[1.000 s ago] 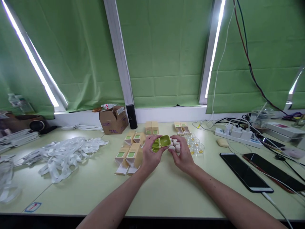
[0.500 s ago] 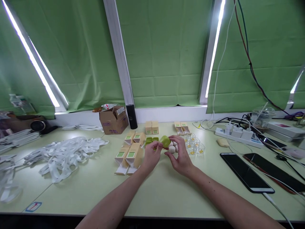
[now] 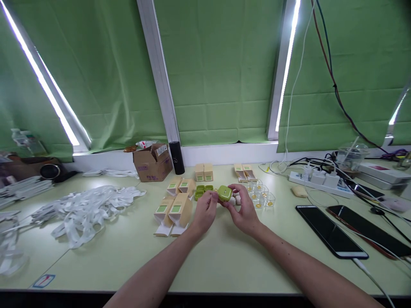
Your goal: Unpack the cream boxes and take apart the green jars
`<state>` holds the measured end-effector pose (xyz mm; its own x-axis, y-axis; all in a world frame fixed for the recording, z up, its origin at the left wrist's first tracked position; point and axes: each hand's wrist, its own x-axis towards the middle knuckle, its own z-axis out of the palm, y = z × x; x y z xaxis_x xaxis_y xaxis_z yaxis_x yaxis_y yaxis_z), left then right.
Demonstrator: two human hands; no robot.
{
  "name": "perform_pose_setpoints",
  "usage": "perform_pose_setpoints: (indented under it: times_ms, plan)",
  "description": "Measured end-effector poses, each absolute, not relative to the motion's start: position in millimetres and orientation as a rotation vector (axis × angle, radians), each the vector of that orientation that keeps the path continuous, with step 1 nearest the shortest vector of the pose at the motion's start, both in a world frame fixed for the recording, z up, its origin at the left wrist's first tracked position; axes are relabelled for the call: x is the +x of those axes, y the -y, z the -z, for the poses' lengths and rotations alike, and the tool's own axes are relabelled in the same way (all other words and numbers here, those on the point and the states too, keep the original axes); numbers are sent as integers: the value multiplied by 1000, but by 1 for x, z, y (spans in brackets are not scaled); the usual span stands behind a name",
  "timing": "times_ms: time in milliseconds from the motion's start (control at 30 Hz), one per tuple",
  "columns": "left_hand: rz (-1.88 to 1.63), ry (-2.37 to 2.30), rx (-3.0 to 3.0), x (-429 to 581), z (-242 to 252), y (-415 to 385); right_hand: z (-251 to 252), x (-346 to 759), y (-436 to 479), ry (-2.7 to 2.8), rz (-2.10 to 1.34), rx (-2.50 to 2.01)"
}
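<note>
A small glossy green case with rounded corners and a pale mark on its face is held up over the table. Thumb and fingers of my left hand pinch its left side. My right hand curls round the right side, fingertips on the edge. Behind my left hand are green square pieces grouped together. Small whitish rounded pieces, partly hidden, lie behind my right hand. Clear little cups with gold-coloured centres stand just right of it. Open tan cartons with green squares are left of my hands.
White straps lie heaped on the left. At the back are a cardboard box, a black cylinder and more tan cartons. Phones, a power strip and tangled cables occupy the right.
The green case has turned so its marked face shows towards me. My right fingers have closed in on it, and my left hand has shifted slightly.
</note>
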<state>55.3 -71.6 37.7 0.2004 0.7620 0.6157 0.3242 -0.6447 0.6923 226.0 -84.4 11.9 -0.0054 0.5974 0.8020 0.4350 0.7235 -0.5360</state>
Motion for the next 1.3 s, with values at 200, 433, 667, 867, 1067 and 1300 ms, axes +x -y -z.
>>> perform_pose_setpoints:
  times_ms: [200, 433, 667, 867, 1067, 1300]
  plan:
    - [-1737, -1115, 2438, 44, -44, 71, -13, 230, 83, 1636, -228, -859]
    - [-1311, -1077, 2870, 40, -42, 71, -16, 233, 81, 1668, -240, -876]
    - [-1194, -1089, 2706, 36, -53, 64, -17, 236, 82, 1655, -282, -875]
    - [-934, -1444, 2355, 11, -83, 53, -16, 236, 82, 1631, -248, -951]
    - [-684, -1733, 2488, -24, -90, 55, -14, 234, 84, 1656, -229, -994]
    - [-530, -1804, 2680, -33, -66, 53, -11, 235, 82, 1811, -106, -1000]
